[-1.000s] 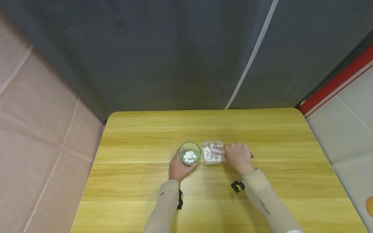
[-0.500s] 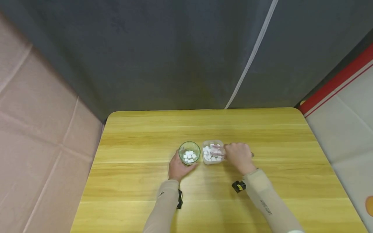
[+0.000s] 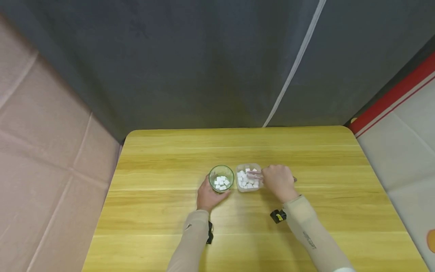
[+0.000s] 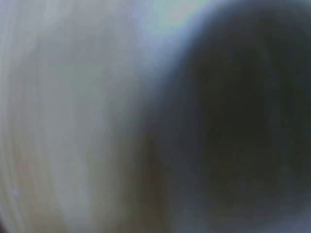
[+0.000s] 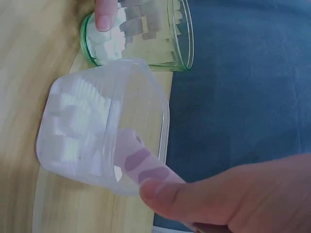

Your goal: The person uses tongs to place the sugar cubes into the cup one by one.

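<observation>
In the head view my left hand (image 3: 208, 198) wraps the lower side of a green-tinted glass (image 3: 217, 172) standing on the table. Several white cubes (image 3: 222, 183) lie at its bottom; one fingertip shows against the glass in the right wrist view. My right hand (image 3: 278, 182) grips pink tongs (image 5: 146, 164) with darker patches, thumb along one arm. Their tips reach into a clear plastic container (image 5: 143, 99) filled with white cubes (image 3: 242, 181). The tips are hidden behind the container's wall, and I cannot tell whether a cube is between them.
The container stands just right of the glass on the wooden table (image 3: 163, 158). A dark curtain (image 3: 204, 75) hangs behind the table's far edge. Black wrist devices (image 3: 278, 216) are worn at both wrists. The left wrist view is blurred.
The tongs' two arms, spread apart half a second ago, have come together over the container. The left hand and the glass have stayed in place.
</observation>
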{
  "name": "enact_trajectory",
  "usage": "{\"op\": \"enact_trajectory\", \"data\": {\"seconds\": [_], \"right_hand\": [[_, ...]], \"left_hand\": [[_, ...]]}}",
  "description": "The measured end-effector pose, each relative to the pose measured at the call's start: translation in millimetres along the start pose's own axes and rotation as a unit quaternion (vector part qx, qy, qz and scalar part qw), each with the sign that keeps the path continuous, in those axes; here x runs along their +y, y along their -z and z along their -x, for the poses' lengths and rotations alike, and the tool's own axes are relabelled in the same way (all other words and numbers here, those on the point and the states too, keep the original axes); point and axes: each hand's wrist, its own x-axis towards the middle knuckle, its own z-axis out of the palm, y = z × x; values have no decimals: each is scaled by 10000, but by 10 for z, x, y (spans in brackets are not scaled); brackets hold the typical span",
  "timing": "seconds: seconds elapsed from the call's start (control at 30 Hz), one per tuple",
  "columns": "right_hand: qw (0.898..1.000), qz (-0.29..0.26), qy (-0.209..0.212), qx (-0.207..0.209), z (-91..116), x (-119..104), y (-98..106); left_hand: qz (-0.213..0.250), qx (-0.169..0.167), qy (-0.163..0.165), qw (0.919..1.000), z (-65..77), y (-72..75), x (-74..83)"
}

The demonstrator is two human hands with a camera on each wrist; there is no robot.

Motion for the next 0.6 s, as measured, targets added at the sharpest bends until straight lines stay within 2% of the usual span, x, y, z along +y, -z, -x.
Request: {"op": "enact_trajectory", "data": {"seconds": [0.33,0.6], "right_hand": [[9996,-242,-111,-15,-4,9,53],[9915,-586,-323,-1118,-60,-58,147]], "left_hand": [[26,0,44,10000,-8,21,7],[34,-11,38,10000,-10,27,18]]}}
